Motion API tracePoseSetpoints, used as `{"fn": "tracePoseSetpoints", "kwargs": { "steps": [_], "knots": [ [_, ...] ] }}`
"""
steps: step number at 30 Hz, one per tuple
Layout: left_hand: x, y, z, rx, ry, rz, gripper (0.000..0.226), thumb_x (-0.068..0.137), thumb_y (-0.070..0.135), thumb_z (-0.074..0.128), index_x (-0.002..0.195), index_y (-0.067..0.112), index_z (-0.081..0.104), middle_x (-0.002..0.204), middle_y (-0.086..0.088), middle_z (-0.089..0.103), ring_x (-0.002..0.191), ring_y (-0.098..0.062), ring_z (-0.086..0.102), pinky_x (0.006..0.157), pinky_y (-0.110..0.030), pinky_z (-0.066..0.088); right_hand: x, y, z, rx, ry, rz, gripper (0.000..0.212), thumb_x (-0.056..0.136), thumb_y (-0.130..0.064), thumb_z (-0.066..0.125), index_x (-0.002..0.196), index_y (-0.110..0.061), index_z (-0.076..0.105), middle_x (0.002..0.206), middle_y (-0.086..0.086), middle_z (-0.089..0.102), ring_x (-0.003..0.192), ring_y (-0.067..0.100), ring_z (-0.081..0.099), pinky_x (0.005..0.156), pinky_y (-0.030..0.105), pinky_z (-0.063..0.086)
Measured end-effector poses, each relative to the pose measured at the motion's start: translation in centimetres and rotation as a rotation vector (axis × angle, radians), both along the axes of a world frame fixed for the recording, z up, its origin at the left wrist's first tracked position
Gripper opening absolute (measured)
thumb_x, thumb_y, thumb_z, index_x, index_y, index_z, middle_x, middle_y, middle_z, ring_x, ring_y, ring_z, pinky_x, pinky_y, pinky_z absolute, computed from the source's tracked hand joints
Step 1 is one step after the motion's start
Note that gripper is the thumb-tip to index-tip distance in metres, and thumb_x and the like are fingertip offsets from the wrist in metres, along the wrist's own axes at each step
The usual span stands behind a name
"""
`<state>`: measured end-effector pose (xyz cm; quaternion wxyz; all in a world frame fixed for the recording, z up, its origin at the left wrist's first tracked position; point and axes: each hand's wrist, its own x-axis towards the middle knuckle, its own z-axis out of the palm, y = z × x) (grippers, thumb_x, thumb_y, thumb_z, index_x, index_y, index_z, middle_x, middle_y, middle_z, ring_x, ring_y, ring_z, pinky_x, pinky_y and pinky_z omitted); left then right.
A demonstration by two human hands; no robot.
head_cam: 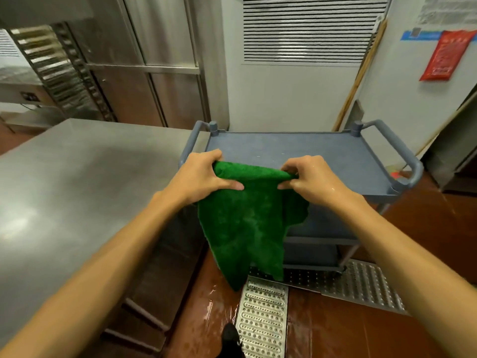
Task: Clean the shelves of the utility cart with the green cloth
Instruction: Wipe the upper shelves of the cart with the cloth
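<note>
A green cloth (242, 223) hangs in the air in front of the grey-blue utility cart (322, 153). My left hand (204, 174) grips its top left corner. My right hand (309, 177) pinches the top edge on the right, and its skin looks wet. The cloth's upper edge stretches between both hands, just above the near rim of the cart's bare top shelf. The lower part of the cloth droops over the cart's front and hides part of the lower shelves (325, 228).
A steel worktable (77, 182) stands directly left of the cart. Steel fridge doors (154, 60) and a white vented unit (304, 73) lie behind. A wooden pole (358, 78) leans on the wall. Metal drain grates (263, 319) cross the wet red floor. A dark shoe (231, 337) shows below.
</note>
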<state>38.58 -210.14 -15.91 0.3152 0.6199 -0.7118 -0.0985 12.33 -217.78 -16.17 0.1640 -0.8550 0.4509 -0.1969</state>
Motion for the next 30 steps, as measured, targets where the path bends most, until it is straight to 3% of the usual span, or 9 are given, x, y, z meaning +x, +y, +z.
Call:
{"fn": "tracePoseSetpoints", "kwargs": {
  "steps": [3,6,9,12,15,18,21,24,30],
  "knots": [
    [2.9,-3.4,0.6,0.015,0.01,-0.108,0.074,0.051,0.062,0.086,0.075,0.005,0.046,0.072,-0.02,0.049,0.065,-0.021,0.041,0.06,-0.035,0.034,1.5,-3.6,0.7,0.114,-0.017,0.066,0.036,0.076,-0.021,0.084,0.106,-0.024,0.065,0.102,0.0,0.068,0.095,0.019,0.062,0.077,0.033,0.051],
    [6.1,-7.4,1.4,0.064,-0.011,-0.173,0.071,0.053,0.056,0.089,0.078,0.002,0.051,0.08,-0.023,0.053,0.075,-0.037,0.051,0.064,-0.045,0.044,2.7,-7.2,1.6,0.201,0.003,0.113,0.029,0.079,-0.022,0.081,0.094,-0.029,0.057,0.103,-0.002,0.07,0.095,0.016,0.064,0.075,0.031,0.052],
    [8.4,-10.9,2.6,0.063,-0.022,-0.217,0.062,0.054,0.049,0.091,0.076,0.005,0.054,0.081,-0.021,0.054,0.078,-0.036,0.052,0.071,-0.052,0.047,4.2,-10.4,3.3,0.228,0.071,0.142,0.029,0.075,-0.038,0.083,0.094,-0.031,0.063,0.098,-0.007,0.071,0.095,0.013,0.066,0.078,0.032,0.053],
    [10.0,-13.8,3.5,0.059,-0.049,-0.251,0.055,0.056,0.05,0.091,0.076,0.009,0.061,0.078,-0.016,0.058,0.075,-0.03,0.057,0.072,-0.051,0.052,5.3,-12.7,5.3,0.251,0.09,0.147,0.045,0.061,-0.061,0.081,0.092,-0.034,0.064,0.094,-0.014,0.068,0.09,0.003,0.063,0.073,0.024,0.047],
    [11.1,-16.3,4.0,0.008,-0.009,-0.232,0.053,0.053,0.057,0.089,0.09,0.026,0.067,0.082,-0.002,0.066,0.078,-0.021,0.064,0.077,-0.047,0.056,6.8,-14.8,6.2,0.194,0.076,0.119,0.058,0.05,-0.062,0.086,0.09,-0.036,0.053,0.096,-0.011,0.06,0.088,0.005,0.056,0.07,0.028,0.044],
    [12.1,-18.6,4.5,-0.037,0.02,-0.233,0.059,0.054,0.06,0.088,0.098,0.033,0.061,0.095,-0.004,0.069,0.079,-0.02,0.066,0.077,-0.046,0.058,8.1,-17.0,6.3,0.114,0.102,0.124,0.061,0.053,-0.046,0.093,0.087,-0.033,0.043,0.09,-0.008,0.052,0.078,0.009,0.048,0.062,0.028,0.038],
    [13.1,-20.9,4.7,-0.086,0.02,-0.204,0.05,0.06,0.058,0.085,0.091,0.026,0.062,0.082,-0.004,0.068,0.075,-0.025,0.067,0.071,-0.046,0.058,8.8,-19.5,6.4,-0.022,0.07,0.115,0.046,0.06,-0.034,0.091,0.084,-0.023,0.053,0.083,-0.001,0.057,0.076,0.02,0.053,0.062,0.033,0.043],
    [14.0,-23.6,4.5,-0.086,0.014,-0.158,0.045,0.069,0.065,0.077,0.087,0.025,0.07,0.079,-0.001,0.068,0.075,-0.023,0.068,0.069,-0.047,0.058,8.9,-22.1,6.2,-0.166,-0.009,0.142,0.036,0.063,-0.039,0.087,0.083,-0.015,0.069,0.078,0.0,0.065,0.073,0.022,0.06,0.066,0.04,0.052],
    [15.3,-29.9,4.6,-0.101,-0.068,-0.138,0.053,0.078,0.075,0.061,0.089,0.024,0.073,0.082,0.0,0.069,0.08,-0.024,0.066,0.072,-0.051,0.055,9.3,-27.9,6.0,-0.117,-0.095,0.11,0.034,0.083,-0.035,0.072,0.105,-0.01,0.075,0.074,-0.005,0.065,0.068,0.008,0.061,0.058,0.01,0.04]
  ]
}}
